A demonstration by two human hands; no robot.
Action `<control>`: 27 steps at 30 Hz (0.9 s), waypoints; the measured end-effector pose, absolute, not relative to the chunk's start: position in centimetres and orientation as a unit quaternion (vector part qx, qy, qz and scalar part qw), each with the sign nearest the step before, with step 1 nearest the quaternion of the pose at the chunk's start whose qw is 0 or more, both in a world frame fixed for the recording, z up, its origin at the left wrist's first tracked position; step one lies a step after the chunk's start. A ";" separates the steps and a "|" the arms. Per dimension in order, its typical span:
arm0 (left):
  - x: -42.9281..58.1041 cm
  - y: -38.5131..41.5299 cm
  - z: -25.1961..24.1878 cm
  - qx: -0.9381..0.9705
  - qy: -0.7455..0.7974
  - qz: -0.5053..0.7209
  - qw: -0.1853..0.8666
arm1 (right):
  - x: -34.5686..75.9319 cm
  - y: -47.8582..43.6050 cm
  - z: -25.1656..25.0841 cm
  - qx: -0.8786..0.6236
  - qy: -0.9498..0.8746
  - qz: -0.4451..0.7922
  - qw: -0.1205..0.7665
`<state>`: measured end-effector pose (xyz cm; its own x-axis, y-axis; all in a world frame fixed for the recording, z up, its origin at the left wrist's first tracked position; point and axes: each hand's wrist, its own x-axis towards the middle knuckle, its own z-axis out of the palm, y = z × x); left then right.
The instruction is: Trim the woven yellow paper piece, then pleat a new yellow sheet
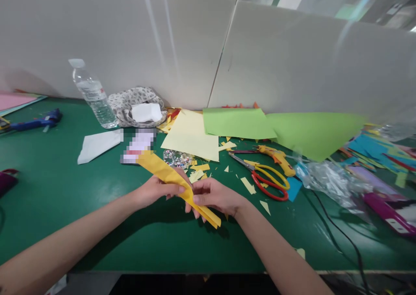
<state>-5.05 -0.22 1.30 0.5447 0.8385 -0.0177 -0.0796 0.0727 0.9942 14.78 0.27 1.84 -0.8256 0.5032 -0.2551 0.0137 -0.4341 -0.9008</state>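
A long folded strip of yellow-orange paper (159, 167) runs slantwise from upper left to lower right above the green table (65, 208). My left hand (156, 190) grips the strip near its middle, fingers closed round it. My right hand (214, 196) pinches the lower end of the same strip, thumb on top and fingers underneath. The two hands sit close together, almost touching. The strip's layered lower tip sticks out below my right fingers.
Red-and-yellow scissors (264, 178) and a yellow glue gun (276, 157) lie right of my hands. Pale yellow (191, 134) and green sheets (237, 122) lie behind, with scraps around. A water bottle (92, 93), a patterned pouch (136, 104), a blue glue gun (35, 121) and clear plastic (328, 180) are nearby.
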 end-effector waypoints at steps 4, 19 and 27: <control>-5.3 -0.2 1.1 0.588 0.282 0.338 0.679 | 14.8 0.4 1.4 -0.239 -0.511 0.816 0.127; -4.3 -0.3 1.5 0.390 0.277 0.443 0.758 | 13.9 0.2 2.0 -0.275 -0.521 0.789 0.174; -4.4 0.4 1.7 0.451 0.405 0.455 0.652 | 14.0 0.5 1.4 -0.370 -0.482 0.721 0.333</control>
